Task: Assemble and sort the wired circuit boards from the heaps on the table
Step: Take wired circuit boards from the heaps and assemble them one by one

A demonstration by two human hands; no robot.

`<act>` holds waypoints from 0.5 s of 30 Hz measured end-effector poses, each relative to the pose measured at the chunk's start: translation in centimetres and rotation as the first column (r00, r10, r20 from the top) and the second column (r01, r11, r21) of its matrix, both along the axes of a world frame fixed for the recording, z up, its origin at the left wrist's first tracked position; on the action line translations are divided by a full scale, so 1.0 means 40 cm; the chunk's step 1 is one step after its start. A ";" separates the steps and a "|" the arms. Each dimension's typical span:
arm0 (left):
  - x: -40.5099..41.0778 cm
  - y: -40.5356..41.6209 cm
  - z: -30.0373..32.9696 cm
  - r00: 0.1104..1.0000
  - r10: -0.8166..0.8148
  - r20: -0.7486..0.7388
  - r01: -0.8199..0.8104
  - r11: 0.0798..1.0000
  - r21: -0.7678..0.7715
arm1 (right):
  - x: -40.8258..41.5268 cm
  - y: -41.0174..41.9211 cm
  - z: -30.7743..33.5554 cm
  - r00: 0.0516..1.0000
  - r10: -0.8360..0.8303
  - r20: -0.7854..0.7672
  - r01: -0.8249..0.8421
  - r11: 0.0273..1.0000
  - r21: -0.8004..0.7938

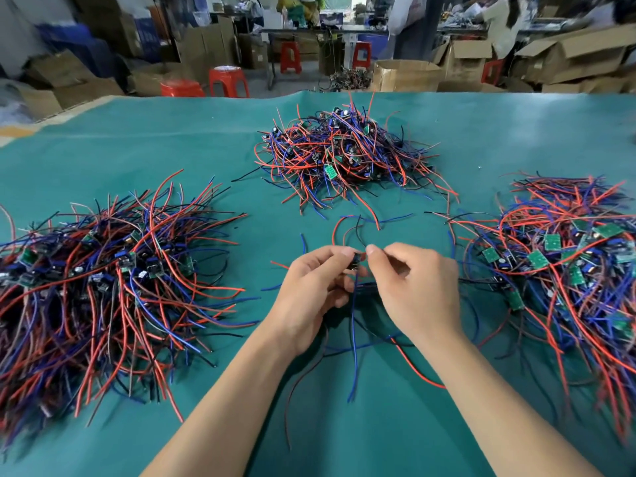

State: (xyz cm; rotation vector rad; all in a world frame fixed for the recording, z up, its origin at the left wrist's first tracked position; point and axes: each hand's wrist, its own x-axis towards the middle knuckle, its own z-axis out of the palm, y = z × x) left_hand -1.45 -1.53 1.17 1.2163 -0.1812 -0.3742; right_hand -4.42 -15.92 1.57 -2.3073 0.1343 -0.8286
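Green mat (447,139) on a workshop table, cartons and red stools behind. Left hand (311,294) curls round a small dark wired board (355,261), right hand (418,287) pinches at its top edge, wires trailing down toward the person; looks like the assembly step, mid-join. Relative to that board: one heap (344,149) beyond, heaps (103,270) left and right; next move likely seating the join, then choosing a heap.

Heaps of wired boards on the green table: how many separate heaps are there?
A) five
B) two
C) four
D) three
D: one heap lies at the left, one at the far centre and one at the right, with both hands between them.
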 end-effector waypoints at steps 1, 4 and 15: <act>0.000 0.001 0.000 1.000 -0.006 0.000 0.006 1.000 -0.004 | 0.001 0.005 -0.002 0.995 0.055 -0.078 -0.046 0.993 0.113; -0.002 0.001 0.002 0.999 -0.027 0.020 0.027 1.000 -0.001 | 0.004 0.008 0.008 0.940 0.323 -0.113 -0.191 0.769 0.610; -0.013 -0.006 0.002 0.996 -0.031 0.081 0.022 0.993 0.116 | 0.035 -0.068 0.005 1.000 -0.004 0.015 -0.009 0.662 0.749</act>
